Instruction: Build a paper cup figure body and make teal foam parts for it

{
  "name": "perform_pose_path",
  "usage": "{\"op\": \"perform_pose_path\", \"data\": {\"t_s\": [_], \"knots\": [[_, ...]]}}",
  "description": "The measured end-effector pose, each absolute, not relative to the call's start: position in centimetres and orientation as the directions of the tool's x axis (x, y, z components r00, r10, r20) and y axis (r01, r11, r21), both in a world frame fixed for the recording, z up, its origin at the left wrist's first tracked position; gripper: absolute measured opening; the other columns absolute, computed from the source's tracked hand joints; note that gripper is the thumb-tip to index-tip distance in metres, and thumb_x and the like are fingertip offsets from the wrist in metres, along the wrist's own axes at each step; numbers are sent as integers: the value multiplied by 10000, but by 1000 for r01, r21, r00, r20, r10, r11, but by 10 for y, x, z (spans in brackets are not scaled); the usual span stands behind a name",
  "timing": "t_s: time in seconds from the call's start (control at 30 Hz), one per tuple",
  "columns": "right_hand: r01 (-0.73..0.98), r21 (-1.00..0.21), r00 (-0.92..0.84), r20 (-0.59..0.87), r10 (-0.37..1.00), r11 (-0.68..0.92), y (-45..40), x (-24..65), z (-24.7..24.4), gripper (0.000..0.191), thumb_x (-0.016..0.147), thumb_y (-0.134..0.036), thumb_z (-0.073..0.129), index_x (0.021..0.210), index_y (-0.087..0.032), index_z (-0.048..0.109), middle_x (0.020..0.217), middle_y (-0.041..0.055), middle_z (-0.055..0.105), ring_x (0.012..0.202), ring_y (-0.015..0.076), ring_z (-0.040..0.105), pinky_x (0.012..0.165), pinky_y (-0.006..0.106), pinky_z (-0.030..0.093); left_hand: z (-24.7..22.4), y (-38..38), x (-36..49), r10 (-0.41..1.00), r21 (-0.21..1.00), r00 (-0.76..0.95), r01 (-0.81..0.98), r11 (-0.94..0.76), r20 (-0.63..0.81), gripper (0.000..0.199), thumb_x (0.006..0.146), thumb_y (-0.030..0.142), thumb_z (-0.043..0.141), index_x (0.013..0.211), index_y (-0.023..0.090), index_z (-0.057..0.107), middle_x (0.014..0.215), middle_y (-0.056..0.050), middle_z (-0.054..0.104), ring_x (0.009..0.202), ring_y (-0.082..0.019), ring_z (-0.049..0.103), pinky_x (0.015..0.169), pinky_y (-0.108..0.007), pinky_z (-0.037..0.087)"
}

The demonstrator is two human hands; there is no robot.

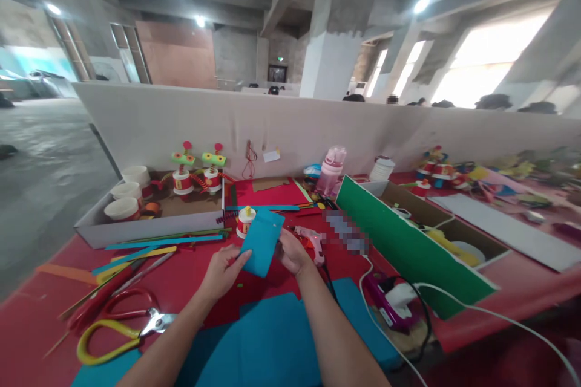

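Note:
A small blue rectangular sheet [262, 245] is held tilted above the red table between my two hands. My left hand [226, 269] pinches its lower left edge with the thumb on top. Along the right edge, my right hand [292, 252] grips it, its fingers partly hidden behind the sheet. Just behind the sheet stands a paper cup [245, 222] with a yellow piece on top, partly covered. To the right of my right hand lies a pink glue gun [312, 242]. Larger blue sheets [272, 332] spread beneath my forearms.
Scissors with red and yellow handles [131, 323] lie at the left, near coloured strips [158, 248]. A tray [154, 227] holds cups and cup figures. A green-sided box [399, 242], a purple power strip [393, 302] with cables and a pink bottle [331, 169] stand rightward.

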State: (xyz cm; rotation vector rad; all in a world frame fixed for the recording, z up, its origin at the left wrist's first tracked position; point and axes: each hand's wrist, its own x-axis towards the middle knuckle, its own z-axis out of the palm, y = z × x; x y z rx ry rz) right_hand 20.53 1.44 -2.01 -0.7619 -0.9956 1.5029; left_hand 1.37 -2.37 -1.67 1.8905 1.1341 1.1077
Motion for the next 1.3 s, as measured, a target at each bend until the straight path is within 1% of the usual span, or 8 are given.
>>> {"op": "perform_pose_path", "data": {"t_s": [0.13,0.2,0.3,0.43,0.73,1.0,1.17,1.3], "knots": [[-488,-856,-378,30,925,-172,11,197,-15,472,808,-615,588,963,-177,671,915,82,752,995,243,685,872,394,532,-26,-17,11,975,942,149,268,-201,165,492,839,575,531,571,165,483,550,34,394,535,-98,344,513,-225,304],[-477,-862,-392,35,919,-171,9,195,-12,531,831,-661,524,977,-174,676,909,84,750,996,238,685,860,384,538,-28,-15,10,978,943,147,276,-187,151,504,818,589,550,559,168,452,548,39,352,536,-92,312,507,-222,276],[-449,-888,-382,95,919,-95,6,193,-10,485,817,-621,586,989,-177,676,879,57,746,942,227,691,802,353,554,-29,-16,12,977,938,156,292,-188,148,536,796,608,564,531,175,392,542,45,299,532,-85,278,495,-218,247],[-404,-915,-392,148,908,-25,1,187,-15,366,806,-481,679,1007,-175,681,832,21,736,820,202,701,733,323,558,-28,-16,13,977,942,174,289,-172,125,535,781,619,569,529,172,419,537,42,315,532,-90,290,490,-215,256],[-490,-869,-304,97,948,-68,2,176,-20,377,761,-482,725,959,-163,696,802,34,742,780,219,709,750,364,562,-34,-12,10,975,947,185,272,-173,126,511,803,588,559,545,179,395,551,37,305,543,-92,280,486,-215,253],[-450,-893,-210,76,975,-27,7,177,-24,380,678,-469,791,870,-147,733,758,42,747,646,203,688,687,362,560,-37,-10,11,958,908,224,336,-251,182,487,821,539,549,541,177,384,549,38,306,543,-90,293,505,-217,250],[-456,-890,-189,82,979,-13,5,177,-17,438,638,-511,801,897,-163,743,793,51,754,659,216,689,682,372,560,-37,-11,11,952,909,266,339,-243,155,469,832,540,536,560,173,428,551,35,356,543,-96,330,514,-221,277],[-413,-910,-180,101,978,18,5,177,-16,437,665,-528,775,922,-175,748,795,50,753,674,226,691,689,379,556,-32,-11,10,954,883,180,368,-291,240,418,826,516,571,608,181,448,581,41,400,574,-106,381,541,-217,320]]}}
